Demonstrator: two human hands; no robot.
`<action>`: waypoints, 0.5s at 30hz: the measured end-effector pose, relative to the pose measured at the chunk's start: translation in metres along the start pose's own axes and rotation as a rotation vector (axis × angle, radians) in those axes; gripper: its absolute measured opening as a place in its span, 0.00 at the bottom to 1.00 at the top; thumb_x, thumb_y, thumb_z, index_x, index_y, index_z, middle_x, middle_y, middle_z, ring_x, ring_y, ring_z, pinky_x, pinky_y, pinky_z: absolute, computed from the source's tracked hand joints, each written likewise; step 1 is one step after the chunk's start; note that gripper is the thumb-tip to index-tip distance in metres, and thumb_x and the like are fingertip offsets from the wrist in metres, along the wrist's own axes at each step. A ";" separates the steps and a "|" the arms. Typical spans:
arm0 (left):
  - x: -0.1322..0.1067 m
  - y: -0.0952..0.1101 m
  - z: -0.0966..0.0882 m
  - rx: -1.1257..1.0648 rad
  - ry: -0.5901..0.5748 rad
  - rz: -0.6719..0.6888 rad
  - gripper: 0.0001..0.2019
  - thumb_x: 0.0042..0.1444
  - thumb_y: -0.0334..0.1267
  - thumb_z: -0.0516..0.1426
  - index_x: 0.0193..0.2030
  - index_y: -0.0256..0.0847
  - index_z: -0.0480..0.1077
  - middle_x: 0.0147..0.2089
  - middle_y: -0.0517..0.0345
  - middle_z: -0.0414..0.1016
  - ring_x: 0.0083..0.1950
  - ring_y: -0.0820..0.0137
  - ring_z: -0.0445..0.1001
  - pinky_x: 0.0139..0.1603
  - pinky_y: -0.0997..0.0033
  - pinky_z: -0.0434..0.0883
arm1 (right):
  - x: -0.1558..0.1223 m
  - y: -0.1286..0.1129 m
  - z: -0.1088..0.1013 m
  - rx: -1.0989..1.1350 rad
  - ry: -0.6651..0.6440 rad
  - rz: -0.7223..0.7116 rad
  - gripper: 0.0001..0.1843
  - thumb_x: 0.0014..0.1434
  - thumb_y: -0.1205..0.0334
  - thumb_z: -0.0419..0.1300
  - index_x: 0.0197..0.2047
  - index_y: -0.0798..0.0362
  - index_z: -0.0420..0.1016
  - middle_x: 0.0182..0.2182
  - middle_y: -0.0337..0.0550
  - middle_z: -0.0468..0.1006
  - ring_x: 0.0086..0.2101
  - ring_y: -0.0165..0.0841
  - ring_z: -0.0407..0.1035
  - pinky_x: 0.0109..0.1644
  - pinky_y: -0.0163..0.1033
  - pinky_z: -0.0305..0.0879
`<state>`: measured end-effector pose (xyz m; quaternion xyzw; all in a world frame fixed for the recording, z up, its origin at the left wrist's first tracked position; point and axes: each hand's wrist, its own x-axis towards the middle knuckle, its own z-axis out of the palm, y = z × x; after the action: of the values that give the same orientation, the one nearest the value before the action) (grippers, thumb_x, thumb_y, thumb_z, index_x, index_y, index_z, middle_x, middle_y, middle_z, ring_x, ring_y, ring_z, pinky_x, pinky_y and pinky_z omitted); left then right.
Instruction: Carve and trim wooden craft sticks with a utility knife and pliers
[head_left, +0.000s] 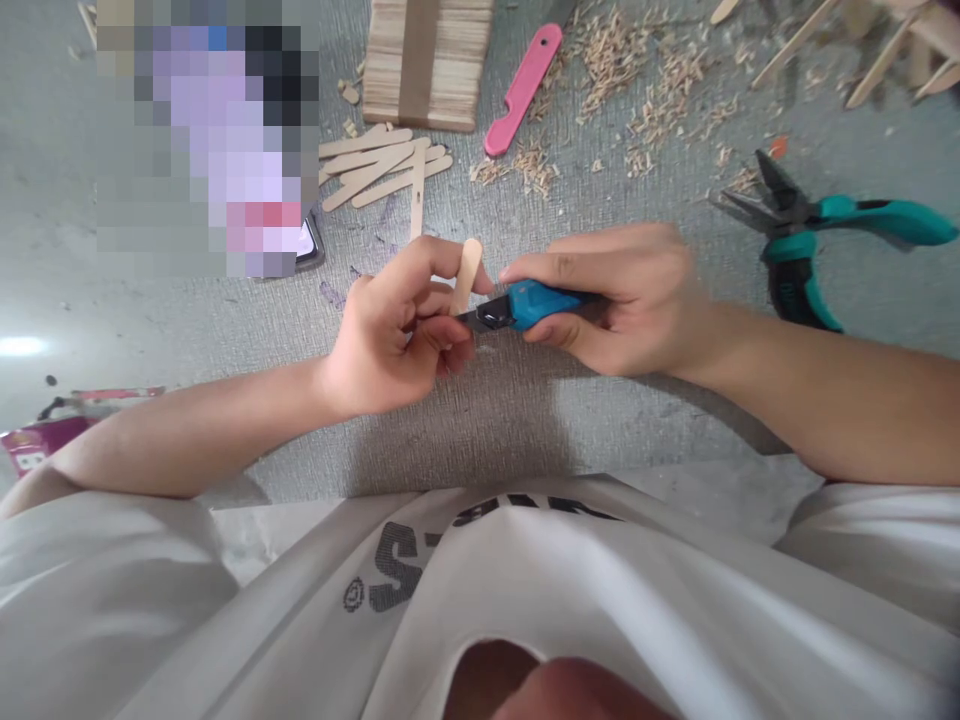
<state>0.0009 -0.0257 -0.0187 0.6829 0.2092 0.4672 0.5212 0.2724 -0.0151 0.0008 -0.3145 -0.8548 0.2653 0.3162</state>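
My left hand (pixel 397 335) is closed around a short wooden craft stick (pixel 468 272), whose rounded end stands up between my fingers. My right hand (pixel 622 300) grips a blue utility knife (pixel 529 304). Its dark blade end (pixel 484 318) touches the lower part of the stick. Both hands meet over the grey table (pixel 525 410), just in front of my chest.
Several loose craft sticks (pixel 382 165) lie beyond my left hand, beside a stacked bundle of sticks (pixel 427 60). A pink knife handle (pixel 523 88) lies among wood shavings (pixel 637 80). Teal pliers (pixel 817 235) rest at right. A phone (pixel 309 245) lies at left.
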 end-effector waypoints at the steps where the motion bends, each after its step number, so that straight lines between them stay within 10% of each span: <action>1: 0.000 0.000 0.000 -0.004 0.002 -0.004 0.11 0.78 0.31 0.57 0.62 0.45 0.72 0.31 0.71 0.79 0.21 0.82 0.77 0.24 0.89 0.74 | 0.000 -0.001 0.001 0.004 0.003 0.018 0.24 0.80 0.35 0.60 0.53 0.45 0.86 0.28 0.38 0.72 0.26 0.33 0.62 0.30 0.44 0.55; 15: 0.008 -0.002 -0.009 -0.279 0.011 -0.342 0.14 0.75 0.45 0.67 0.60 0.45 0.72 0.35 0.68 0.88 0.23 0.73 0.83 0.21 0.80 0.78 | -0.005 -0.001 0.011 -0.135 0.147 0.046 0.25 0.78 0.33 0.63 0.56 0.44 0.88 0.30 0.42 0.79 0.28 0.37 0.70 0.32 0.46 0.63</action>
<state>-0.0024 -0.0148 -0.0170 0.5560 0.2584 0.4002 0.6811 0.2676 -0.0220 -0.0081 -0.3733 -0.8377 0.1906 0.3500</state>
